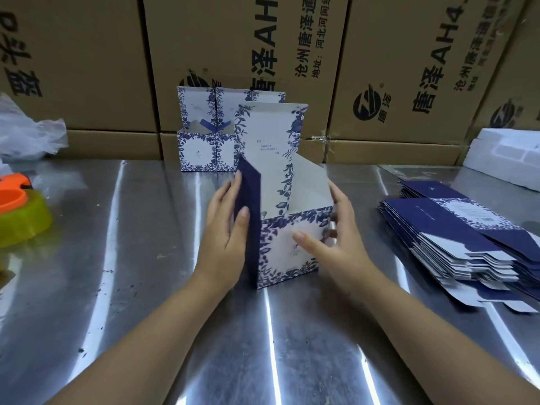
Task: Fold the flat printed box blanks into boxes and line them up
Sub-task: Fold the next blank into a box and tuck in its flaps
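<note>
Currently, brown cartons [248,54] back the steel table [146,287]. Flat blanks [455,235] are stacked at right. Two finished boxes [204,147] stand at rear. The centre box [289,249] stands upright, pressed between the flat left hand [226,229] and right hand [336,238].

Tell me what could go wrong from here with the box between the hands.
1. The box is only pressed between the left hand and the right hand; uneven pressure might dent or skew its thin walls.
2. Its tall lid flap stands open just in front of the two finished boxes; sliding the box back could knock them out of line.
3. The stack of flat blanks lies fanned out near the right forearm; a careless sweep might scatter it.
</note>
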